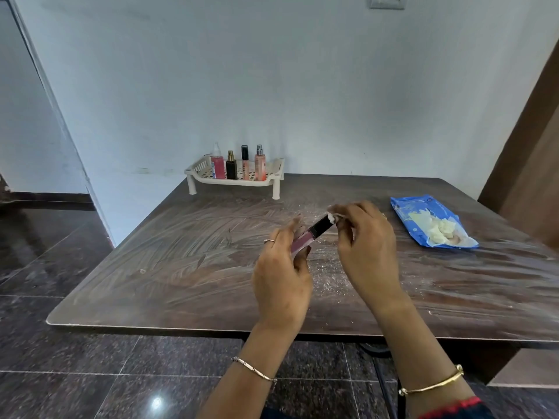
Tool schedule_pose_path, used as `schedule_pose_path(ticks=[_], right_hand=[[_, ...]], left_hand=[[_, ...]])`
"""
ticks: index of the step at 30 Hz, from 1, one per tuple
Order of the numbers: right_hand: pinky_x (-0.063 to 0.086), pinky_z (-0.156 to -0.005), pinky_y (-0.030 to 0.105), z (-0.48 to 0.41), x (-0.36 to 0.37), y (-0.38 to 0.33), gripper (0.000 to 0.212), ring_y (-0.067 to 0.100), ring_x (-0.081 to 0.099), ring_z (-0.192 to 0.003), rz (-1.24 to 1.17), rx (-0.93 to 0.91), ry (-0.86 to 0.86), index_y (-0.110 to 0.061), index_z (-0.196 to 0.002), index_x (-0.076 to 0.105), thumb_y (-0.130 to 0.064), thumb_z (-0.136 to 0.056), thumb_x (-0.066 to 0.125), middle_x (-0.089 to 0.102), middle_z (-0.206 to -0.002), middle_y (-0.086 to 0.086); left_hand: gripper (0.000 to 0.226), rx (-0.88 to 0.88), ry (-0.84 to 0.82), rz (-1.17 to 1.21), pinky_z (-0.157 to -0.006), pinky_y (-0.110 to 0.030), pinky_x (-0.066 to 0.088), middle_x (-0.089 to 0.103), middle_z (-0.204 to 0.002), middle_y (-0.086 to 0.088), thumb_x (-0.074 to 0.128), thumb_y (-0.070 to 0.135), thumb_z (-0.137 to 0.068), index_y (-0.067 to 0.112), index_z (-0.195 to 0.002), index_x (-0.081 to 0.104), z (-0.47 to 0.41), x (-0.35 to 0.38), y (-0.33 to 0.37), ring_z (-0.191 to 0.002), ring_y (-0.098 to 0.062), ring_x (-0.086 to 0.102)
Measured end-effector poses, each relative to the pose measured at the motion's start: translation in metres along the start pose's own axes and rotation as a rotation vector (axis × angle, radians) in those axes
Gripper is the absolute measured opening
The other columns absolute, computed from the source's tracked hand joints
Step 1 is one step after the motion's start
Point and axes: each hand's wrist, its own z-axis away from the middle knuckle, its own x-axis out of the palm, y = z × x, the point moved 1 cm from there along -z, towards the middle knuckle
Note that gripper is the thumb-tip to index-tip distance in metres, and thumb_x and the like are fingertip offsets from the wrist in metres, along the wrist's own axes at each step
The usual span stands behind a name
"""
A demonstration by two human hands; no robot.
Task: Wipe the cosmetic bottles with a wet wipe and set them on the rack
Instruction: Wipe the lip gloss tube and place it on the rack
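Four bottles [231, 170] on one rack [198, 176], one tube [319, 227], one wipe [332, 216] held

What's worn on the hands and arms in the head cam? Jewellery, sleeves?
Left hand: thin silver ring on one finger, slim silver link bracelet at the wrist. Right hand: thin gold bangle at the wrist, dark sleeve edged in red behind it. Forearms otherwise bare.

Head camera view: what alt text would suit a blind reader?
A person's left hand holds a pink tube while the right hand rubs its black cap with a wet wipe. Four bottles stand on the rack behind.
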Motion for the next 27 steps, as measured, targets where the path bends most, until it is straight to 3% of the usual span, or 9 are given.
schedule_pose_path(ticks=[4, 10, 12, 14, 16, 19, 23, 27], right_hand=[[0.053, -0.081, 0.025, 0.003, 0.004, 0.013, 0.025, 0.009, 0.064, -0.085, -0.610, 0.450, -0.103, -0.025, -0.092, 0.068, -0.001, -0.089, 0.061, 0.070, -0.091, -0.005], [0.056, -0.078, 0.022, -0.001, -0.008, 0.022, 0.019, 0.013, 0.064, -0.086, -1.107, 0.693, -0.183, -0.013, -0.087, 0.071, 0.004, -0.084, 0.062, 0.072, -0.089, 0.003], [0.055, -0.079, 0.022, -0.003, -0.008, 0.025, 0.018, 0.014, 0.065, -0.089, -1.034, 0.679, -0.201, -0.013, -0.090, 0.071, 0.003, -0.085, 0.063, 0.072, -0.091, 0.003], [0.051, -0.078, 0.019, -0.002, -0.005, 0.026, 0.022, 0.014, 0.065, -0.090, -0.764, 0.588, -0.197, -0.016, -0.094, 0.070, 0.003, -0.087, 0.062, 0.071, -0.093, 0.000], [0.046, -0.075, 0.012, 0.001, -0.004, 0.018, 0.023, 0.008, 0.063, -0.087, -0.337, 0.383, -0.131, -0.018, -0.097, 0.070, 0.001, -0.088, 0.060, 0.069, -0.094, -0.005], [0.046, -0.073, 0.021, 0.011, -0.007, 0.003, 0.023, 0.015, 0.061, -0.084, 0.057, 0.011, 0.006, -0.010, -0.100, 0.069, 0.004, -0.084, 0.061, 0.068, -0.095, 0.001], [0.054, -0.066, 0.033, 0.031, -0.001, -0.007, 0.032, 0.026, 0.064, -0.080, 0.240, -0.205, -0.037, -0.002, -0.103, 0.068, 0.010, -0.074, 0.069, 0.067, -0.101, 0.011], [0.058, -0.065, 0.040, 0.049, 0.011, -0.018, 0.039, 0.030, 0.065, -0.090, 0.216, -0.290, -0.122, 0.000, -0.109, 0.066, 0.009, -0.071, 0.071, 0.066, -0.108, 0.014]], left_hand=[[0.061, 0.018, -0.035, 0.022, -0.093, -0.022, 0.049, 0.060, -0.112, 0.016, 0.070, 0.004, -0.081, 0.030, -0.133, 0.050, 0.001, -0.001, -0.004, -0.099, -0.005, 0.061], [0.059, 0.008, -0.126, 0.179, -0.092, -0.027, 0.053, 0.056, -0.103, 0.024, 0.068, -0.001, -0.081, 0.039, -0.120, 0.050, -0.002, -0.003, -0.010, -0.095, -0.003, 0.061], [0.059, 0.028, -0.141, 0.192, -0.090, -0.030, 0.054, 0.058, -0.104, 0.022, 0.068, -0.002, -0.080, 0.042, -0.117, 0.051, -0.002, -0.002, -0.012, -0.096, -0.004, 0.061], [0.062, 0.047, -0.147, 0.197, -0.091, -0.032, 0.054, 0.056, -0.106, 0.026, 0.069, -0.002, -0.079, 0.043, -0.116, 0.051, -0.001, -0.002, -0.013, -0.099, -0.005, 0.062], [0.061, 0.058, -0.140, 0.202, -0.093, -0.033, 0.054, 0.054, -0.106, 0.030, 0.070, -0.001, -0.078, 0.039, -0.119, 0.052, -0.001, -0.001, -0.012, -0.104, -0.003, 0.062], [0.053, 0.049, -0.116, 0.207, -0.095, -0.030, 0.052, 0.054, -0.104, 0.031, 0.072, 0.002, -0.078, 0.029, -0.120, 0.056, -0.001, 0.000, -0.012, -0.106, 0.001, 0.060], [0.047, 0.077, -0.065, 0.154, -0.096, -0.023, 0.049, 0.060, -0.108, 0.020, 0.072, 0.004, -0.079, 0.020, -0.121, 0.060, -0.002, 0.001, -0.011, -0.102, -0.001, 0.061], [0.045, 0.056, -0.032, 0.173, -0.089, -0.010, 0.047, 0.063, -0.106, 0.020, 0.069, 0.001, -0.081, 0.023, -0.119, 0.062, -0.003, 0.000, -0.010, -0.097, 0.006, 0.058]])
